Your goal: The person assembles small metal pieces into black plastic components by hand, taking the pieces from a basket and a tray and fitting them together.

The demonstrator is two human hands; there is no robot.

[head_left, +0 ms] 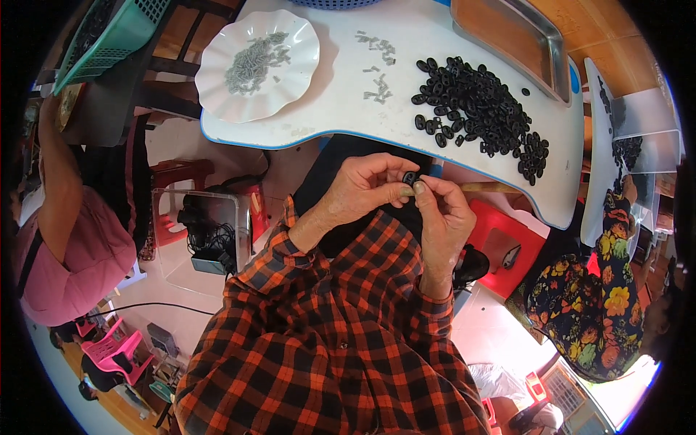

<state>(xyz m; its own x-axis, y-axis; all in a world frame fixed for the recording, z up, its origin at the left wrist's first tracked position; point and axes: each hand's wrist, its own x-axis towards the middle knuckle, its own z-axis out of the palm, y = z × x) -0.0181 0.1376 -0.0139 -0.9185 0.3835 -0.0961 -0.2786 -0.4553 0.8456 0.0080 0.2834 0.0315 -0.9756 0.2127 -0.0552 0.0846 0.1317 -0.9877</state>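
Just in front of the table's edge, my two hands meet over a small black oval piece with holes [409,177]. My left hand [357,190] is closed, its thumb and fingertips pinching the piece from the left. From the right, my right hand [444,221] is closed with its thumb and forefinger pressed against the same piece. My fingertips partly cover it, and I cannot tell if a grey bit is also between them. A heap of like black pieces [478,101] lies on the table to the right. Small grey tube-like bits [377,47] lie loose at the middle.
A white scalloped plate [290,90] holding more grey bits stands on the white table [333,109]. A metal tray [558,72] sits at the far right. A red stool [518,232] is below the table. Two people [80,254] work nearby, one per side.
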